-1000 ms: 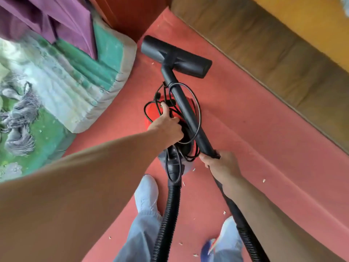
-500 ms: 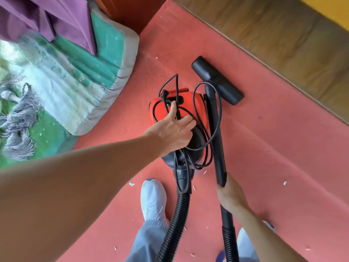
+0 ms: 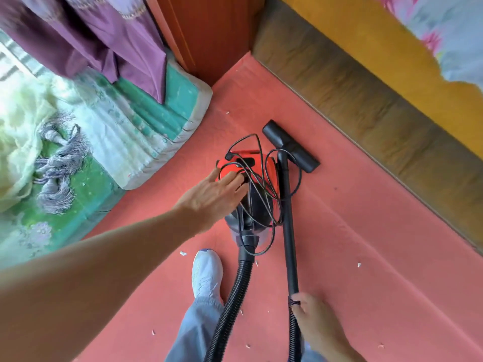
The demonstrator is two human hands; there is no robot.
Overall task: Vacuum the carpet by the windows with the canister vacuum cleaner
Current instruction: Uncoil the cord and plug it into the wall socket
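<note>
The canister [image 3: 257,163] is stood on the carpet [image 3: 366,257] near the corner, with its cord [image 3: 269,184] looped loosely over the top. The left grip [image 3: 217,190] is laid flat on it, fingers straight and nothing clasped, probably so that the cord can be cleared or the switch reached. The right grip [image 3: 312,316] is clamped on the wand [image 3: 287,218], by which the head [image 3: 290,146] is held flat on the carpet. Scraps [image 3: 183,253] are seen scattered about, so the cleaning is judged hardly begun.

Red-and-black canister vacuum [image 3: 261,165] under left fingers [image 3: 232,180], cord [image 3: 265,189] tangled on top; wand [image 3: 287,218] gripped by right fingers [image 3: 298,302], nozzle [image 3: 290,146] flat on pink carpet [image 3: 366,257].
</note>
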